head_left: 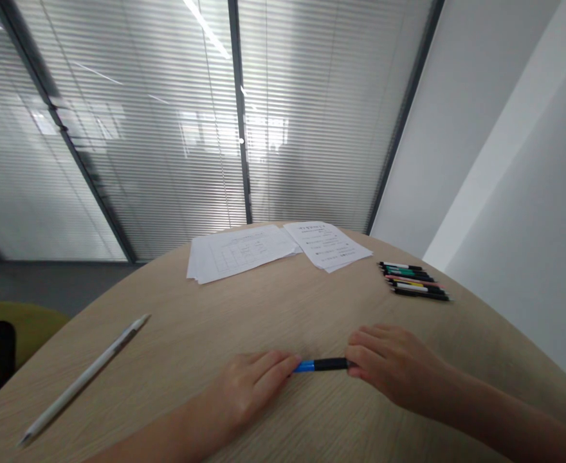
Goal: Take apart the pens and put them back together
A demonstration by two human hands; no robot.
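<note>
Head view | lower centre: our left hand [256,384] has its grip closed round the blue end, our right hand [393,368] the black end, of a slim blue-and-black plastic pen [328,364], presumably steadying it | right: multicoloured slim pens [414,281] lie side by side, likely for order

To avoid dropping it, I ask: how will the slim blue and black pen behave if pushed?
Probably stiff: the pen runs straight between left hand and right hand. Likely light: its barrel is slim. Released, its seemingly round barrel might roll.
</note>
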